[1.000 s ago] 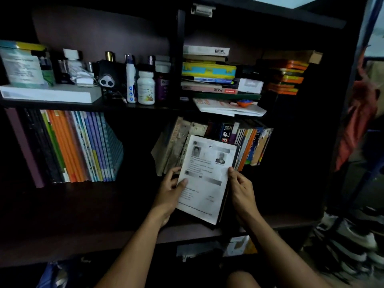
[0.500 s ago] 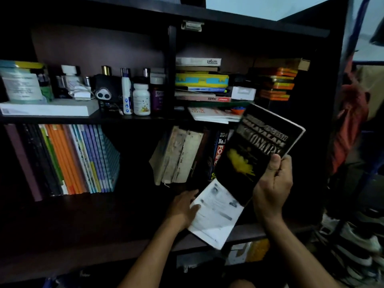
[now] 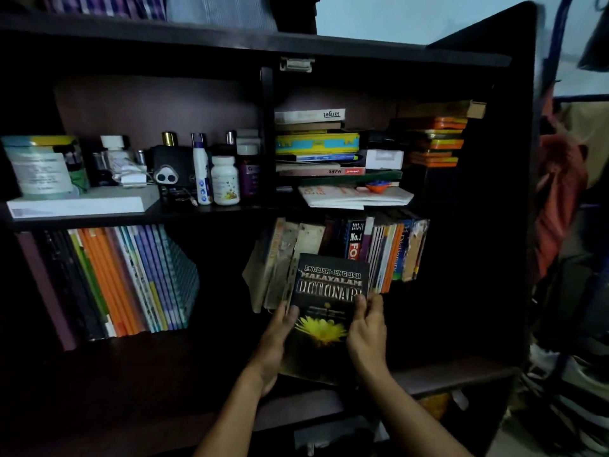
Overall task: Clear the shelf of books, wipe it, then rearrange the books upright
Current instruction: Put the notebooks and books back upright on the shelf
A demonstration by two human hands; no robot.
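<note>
Head view of a dark bookshelf (image 3: 454,374) during the rearranging stage. Both hands hold a black dictionary (image 3: 329,291) upright, cover towards the viewer, its lower edge resting on or just above the lower shelf board; which of the two cannot be told in the dim light. The left hand (image 3: 275,338) grips the spine side with fingers curled round the edge; the right hand (image 3: 367,331) pinches the opposite edge, thumb on the cover. Half a second earlier the right hand alone held this book aloft and tilted, cover open, while the left hand pressed a loose white page on the shelf; a second ago that printed page faced the viewer. The book is now closed, turned upright and brought down in front of the gap between the worn pale books (image 3: 280,262) that lean to the left and the upright row of books (image 3: 389,252) on the right. The white page is no longer visible, probably shut inside the cover. This suggests the dictionary is about to be slid spine-out into that gap. A second block of books (image 3: 131,278) leans on the left of the same shelf, so straightening is still due there. On the shelf above stand bottles (image 3: 224,179) and flat stacks of books (image 3: 316,143), which appear untouched.
</note>
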